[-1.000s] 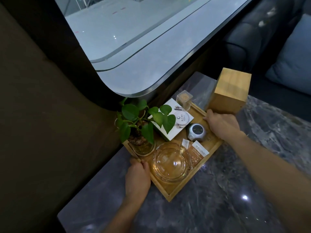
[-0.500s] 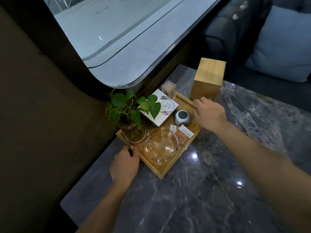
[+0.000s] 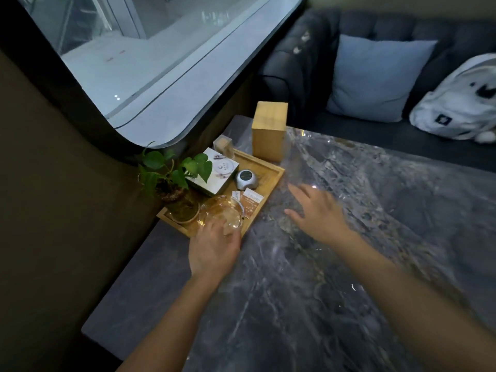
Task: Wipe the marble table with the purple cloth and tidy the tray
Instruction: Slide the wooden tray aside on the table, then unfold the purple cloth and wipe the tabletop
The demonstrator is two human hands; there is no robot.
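Observation:
A wooden tray sits at the marble table's far left corner. It carries a leafy plant in a glass pot, a white box, a grey round device, paper packets, a small clear container and a glass bowl. My left hand lies palm down over the tray's near corner, fingertips at the bowl's near rim. My right hand hovers over the marble just right of the tray, fingers spread, holding nothing. No purple cloth is in view.
A tall wooden box stands on the table behind the tray. A dark sofa beyond holds a blue cushion and a white bag. A dark wall and a window ledge run along the left.
Both hands have come off the tray's sides. The right hand moved right onto the marble and spread; the left hand slid to the tray's near corner by the bowl.

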